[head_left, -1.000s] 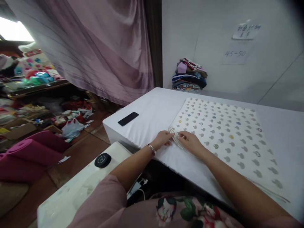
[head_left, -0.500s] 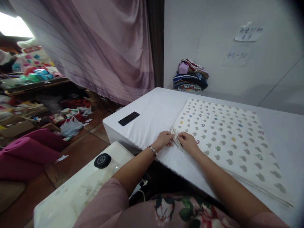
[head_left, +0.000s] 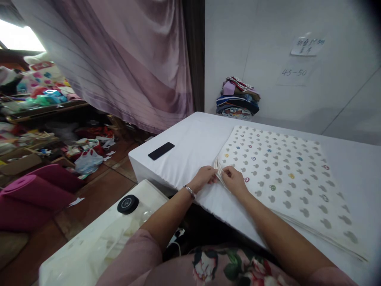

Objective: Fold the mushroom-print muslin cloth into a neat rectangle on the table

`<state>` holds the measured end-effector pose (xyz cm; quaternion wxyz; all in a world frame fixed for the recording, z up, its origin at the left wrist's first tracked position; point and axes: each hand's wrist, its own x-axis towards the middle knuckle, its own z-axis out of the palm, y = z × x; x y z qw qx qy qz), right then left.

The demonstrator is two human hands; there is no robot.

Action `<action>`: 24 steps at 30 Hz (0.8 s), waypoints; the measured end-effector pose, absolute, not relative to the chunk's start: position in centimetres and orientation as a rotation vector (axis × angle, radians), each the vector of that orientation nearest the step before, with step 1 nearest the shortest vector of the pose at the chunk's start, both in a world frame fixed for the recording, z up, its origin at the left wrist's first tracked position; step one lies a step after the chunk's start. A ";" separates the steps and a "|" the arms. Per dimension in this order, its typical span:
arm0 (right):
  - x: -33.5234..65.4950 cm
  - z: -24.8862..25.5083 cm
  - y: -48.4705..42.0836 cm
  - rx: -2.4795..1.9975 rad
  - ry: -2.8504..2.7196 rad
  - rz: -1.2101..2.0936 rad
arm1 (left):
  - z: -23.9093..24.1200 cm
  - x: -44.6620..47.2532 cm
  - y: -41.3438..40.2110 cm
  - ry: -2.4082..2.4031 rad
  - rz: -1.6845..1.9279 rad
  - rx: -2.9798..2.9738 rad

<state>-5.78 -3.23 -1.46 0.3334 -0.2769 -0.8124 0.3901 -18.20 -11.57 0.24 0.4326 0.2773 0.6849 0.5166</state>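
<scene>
Laid flat on a white fabric-covered table (head_left: 190, 139), mostly beyond and to the right of the right hand (head_left: 233, 178): a folded white rectangular cloth (head_left: 276, 174) with grey and a few coloured printed motifs. Gripped at its near-left corner, with the layered edge pinched between curled fingertips of the left hand (head_left: 205, 176) and between thumb and fingers of the right. Beyond the left hand and to its left, a flat black rectangular phone (head_left: 161, 151). Nearer the body than the left hand, a round black disc (head_left: 127, 204). Well beyond both hands, a stack of folded multicoloured fabrics (head_left: 238, 99).
</scene>
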 end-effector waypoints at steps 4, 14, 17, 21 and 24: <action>-5.6 -1.5 -3.1 -0.793 -2.079 0.945 | 0.3 -18.2 -11.6 1.682 1.293 0.678; -5.6 -1.2 -3.9 -0.585 -2.242 0.995 | 0.4 -17.8 -11.9 1.723 1.304 0.756; -5.6 -1.2 -3.9 -0.605 -2.293 0.931 | 0.3 -17.8 -11.9 1.751 1.308 0.770; -5.7 -1.4 -3.9 -0.639 -2.326 0.888 | 0.0 -17.8 -11.8 1.753 1.325 0.788; -5.6 -1.6 -3.7 -0.631 -2.288 0.972 | -0.6 -17.8 -11.7 1.788 1.383 0.764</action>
